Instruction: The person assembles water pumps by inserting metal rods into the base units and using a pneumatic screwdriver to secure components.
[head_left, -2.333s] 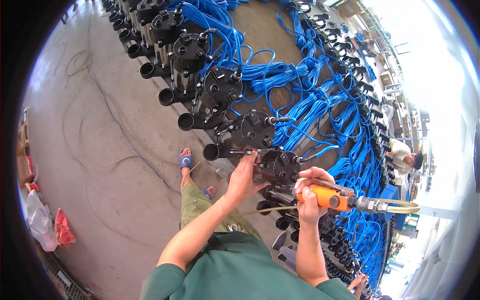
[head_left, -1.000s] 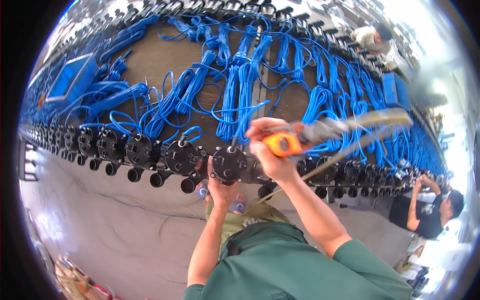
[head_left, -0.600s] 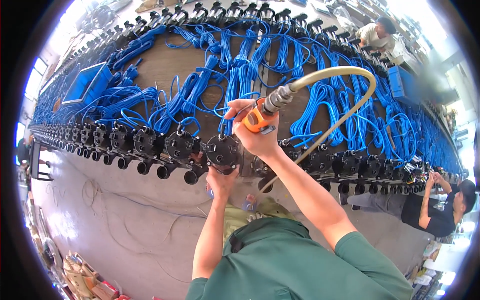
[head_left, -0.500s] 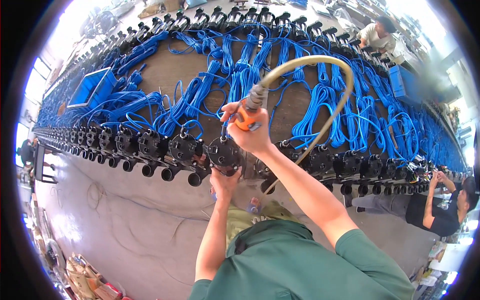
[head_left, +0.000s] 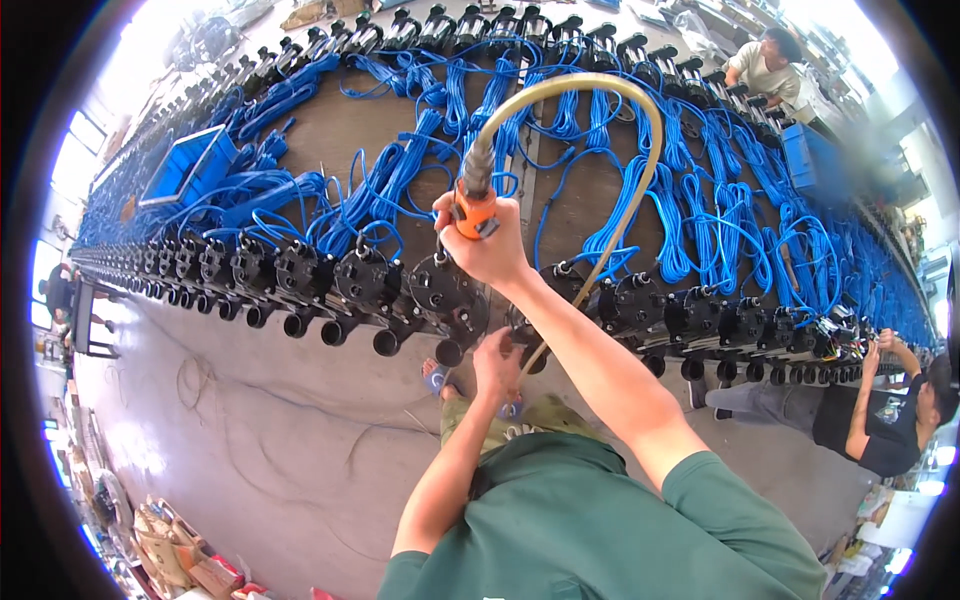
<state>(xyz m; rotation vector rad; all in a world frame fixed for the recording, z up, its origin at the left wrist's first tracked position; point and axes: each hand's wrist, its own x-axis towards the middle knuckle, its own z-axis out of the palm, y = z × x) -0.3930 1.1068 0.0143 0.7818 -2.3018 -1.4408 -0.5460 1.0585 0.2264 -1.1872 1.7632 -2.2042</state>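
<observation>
Head view: the right hand (head_left: 490, 245) is wrapped firmly round an orange air tool (head_left: 478, 212), raised by the far side of 1 black-capped cylinder (head_left: 440, 285) in the near row. The hand hides the tool's working tip, so whether it meets the cap cannot be told. A pale hose (head_left: 655, 130) arches from the tool's far end over the brown table (head_left: 310, 125), then drops on the right behind the forearm. The left hand (head_left: 497, 362) is low at the near edge, its fingers bent, close to the next cylinder (head_left: 567, 283) on the right; I cannot tell whether they pinch it, touch it or are apart.

For good control, I judge that the tool should sit square to whatever it meets, with the wrist straight and the hose loop clear of the blue cable coils (head_left: 620, 215). The left hand would serve best bracing a cylinder's side, away from the tip.

Beyond the coils stands a far row of cylinders (head_left: 535, 30); 1 blue bin (head_left: 195, 165) is on the left. On the right are 2 other people: a dark-shirted person (head_left: 865, 425) near, a pale-shirted person (head_left: 765, 75) far.
</observation>
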